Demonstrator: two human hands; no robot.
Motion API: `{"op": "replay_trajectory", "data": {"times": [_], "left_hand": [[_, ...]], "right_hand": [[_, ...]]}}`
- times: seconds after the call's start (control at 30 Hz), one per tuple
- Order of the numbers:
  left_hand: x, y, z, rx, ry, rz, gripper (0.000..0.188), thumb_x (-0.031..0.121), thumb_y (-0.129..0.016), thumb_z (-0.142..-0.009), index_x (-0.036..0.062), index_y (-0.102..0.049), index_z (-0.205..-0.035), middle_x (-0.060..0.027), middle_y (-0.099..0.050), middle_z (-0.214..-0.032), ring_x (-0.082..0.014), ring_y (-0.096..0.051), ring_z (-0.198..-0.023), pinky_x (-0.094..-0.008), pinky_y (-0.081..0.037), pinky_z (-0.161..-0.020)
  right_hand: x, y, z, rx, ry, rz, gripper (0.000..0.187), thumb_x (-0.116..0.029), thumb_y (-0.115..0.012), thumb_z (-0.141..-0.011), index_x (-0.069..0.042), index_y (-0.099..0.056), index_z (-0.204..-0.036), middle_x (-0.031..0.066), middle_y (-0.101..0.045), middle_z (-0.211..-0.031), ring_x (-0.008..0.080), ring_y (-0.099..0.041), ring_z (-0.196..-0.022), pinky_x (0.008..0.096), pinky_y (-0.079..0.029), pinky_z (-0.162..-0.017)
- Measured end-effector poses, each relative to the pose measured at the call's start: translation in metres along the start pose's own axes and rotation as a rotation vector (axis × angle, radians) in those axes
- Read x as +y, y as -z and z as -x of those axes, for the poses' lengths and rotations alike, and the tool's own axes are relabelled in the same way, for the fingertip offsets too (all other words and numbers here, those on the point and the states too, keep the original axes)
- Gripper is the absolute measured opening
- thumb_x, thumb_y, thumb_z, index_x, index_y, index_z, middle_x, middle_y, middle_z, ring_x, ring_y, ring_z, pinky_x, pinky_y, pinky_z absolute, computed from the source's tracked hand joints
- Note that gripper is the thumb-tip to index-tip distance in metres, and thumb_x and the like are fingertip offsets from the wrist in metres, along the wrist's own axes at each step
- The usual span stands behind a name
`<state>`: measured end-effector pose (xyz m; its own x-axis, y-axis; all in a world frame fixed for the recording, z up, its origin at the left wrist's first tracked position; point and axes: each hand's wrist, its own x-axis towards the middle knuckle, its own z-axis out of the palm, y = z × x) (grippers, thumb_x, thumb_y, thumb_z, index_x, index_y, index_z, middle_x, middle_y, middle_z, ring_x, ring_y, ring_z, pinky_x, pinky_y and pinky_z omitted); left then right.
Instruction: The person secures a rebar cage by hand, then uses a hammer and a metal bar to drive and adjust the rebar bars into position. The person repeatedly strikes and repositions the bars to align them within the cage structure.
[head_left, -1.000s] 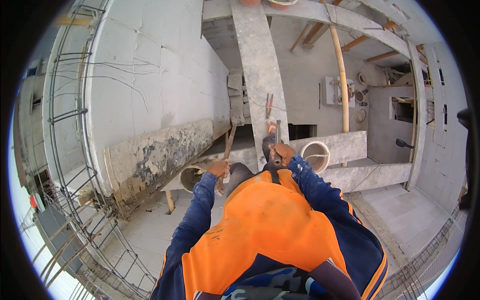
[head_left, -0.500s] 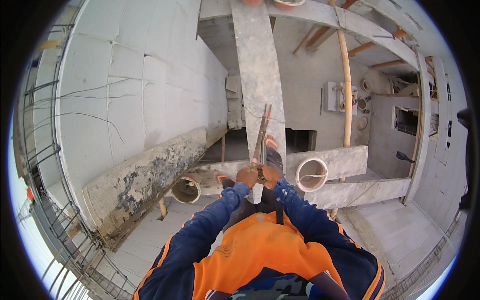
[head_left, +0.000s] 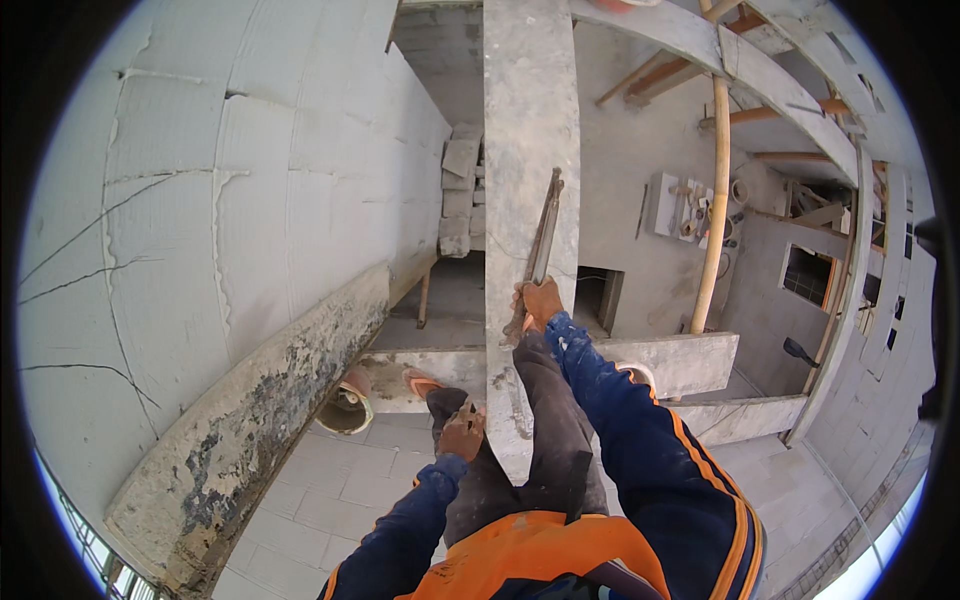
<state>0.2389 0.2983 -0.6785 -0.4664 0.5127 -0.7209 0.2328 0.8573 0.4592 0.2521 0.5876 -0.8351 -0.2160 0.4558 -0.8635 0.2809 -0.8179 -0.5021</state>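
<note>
My right hand (head_left: 541, 303) is closed around a long metal tool with two narrow bars (head_left: 543, 235). Its bars lie nearly side by side and point away from me, over the concrete-grey plank (head_left: 528, 110). A short brownish part of the tool shows beside the hand; I cannot make out its exact kind. Apart from it, my left hand (head_left: 463, 432) is by my left thigh with its fingers curled. Whatever those fingers hold, if anything, is too small to tell. My right leg is over the plank, and my left foot (head_left: 422, 383) rests on a crosswise board.
A bucket (head_left: 345, 411) stands left of my legs; another bucket (head_left: 637, 378) is partly behind my right sleeve. A stained slab (head_left: 260, 410) slopes along the block wall (head_left: 270, 150). A bamboo pole (head_left: 719, 190) rises at right. Floor far below shows beside the plank.
My left hand has left the tool and drawn back toward my left thigh. My right hand has moved forward with the tool, whose bars now lie closer together. The view has shifted.
</note>
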Motion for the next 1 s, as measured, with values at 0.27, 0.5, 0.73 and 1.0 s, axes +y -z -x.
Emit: {"op": "replay_trajectory", "data": {"times": [0.27,0.5,0.73,1.0], "left_hand": [[-0.117,-0.053,0.083,-0.092,0.497,-0.108,0.075,0.041,-0.078,-0.081,0.0189,-0.048,-0.147,-0.0214,-0.026,-0.159,-0.0493,-0.031,-0.141,-0.0558,-0.037,-0.112],[-0.102,-0.040,0.058,0.012,0.525,-0.064,0.074,0.031,-0.084,-0.072,0.0206,-0.052,-0.139,-0.0236,-0.029,-0.155,-0.0482,-0.031,-0.140,-0.0559,-0.033,-0.113],[-0.097,-0.026,0.048,0.004,0.565,-0.072,0.073,0.025,-0.085,-0.070,0.0214,-0.054,-0.137,-0.0235,-0.030,-0.155,-0.0468,-0.032,-0.141,-0.0557,-0.035,-0.112],[-0.103,-0.023,0.044,0.027,0.517,-0.069,0.071,0.022,-0.084,-0.070,0.0193,-0.056,-0.136,-0.0230,-0.030,-0.155,-0.0463,-0.032,-0.140,-0.0557,-0.037,-0.111]], "right_hand": [[-0.080,-0.046,-0.203,0.545,0.667,0.861,0.040,-0.005,-0.064,-0.084,0.005,-0.041,-0.115,0.0334,-0.066,-0.093,0.0511,-0.067,-0.088,0.0555,-0.053,-0.080],[-0.068,-0.056,-0.318,0.659,0.484,0.970,0.037,-0.008,-0.064,-0.085,0.008,-0.043,-0.111,0.0324,-0.067,-0.095,0.0475,-0.069,-0.092,0.0526,-0.055,-0.085],[-0.034,-0.027,-0.317,0.679,0.521,0.894,0.042,-0.015,-0.069,-0.086,0.005,-0.049,-0.117,0.0319,-0.068,-0.101,0.0479,-0.068,-0.096,0.0506,-0.054,-0.085],[-0.063,0.018,-0.341,0.754,0.886,0.956,0.062,-0.014,-0.069,-0.086,-0.002,-0.042,-0.141,0.0254,-0.060,-0.127,0.0448,-0.064,-0.107,0.0481,-0.052,-0.092]]}}
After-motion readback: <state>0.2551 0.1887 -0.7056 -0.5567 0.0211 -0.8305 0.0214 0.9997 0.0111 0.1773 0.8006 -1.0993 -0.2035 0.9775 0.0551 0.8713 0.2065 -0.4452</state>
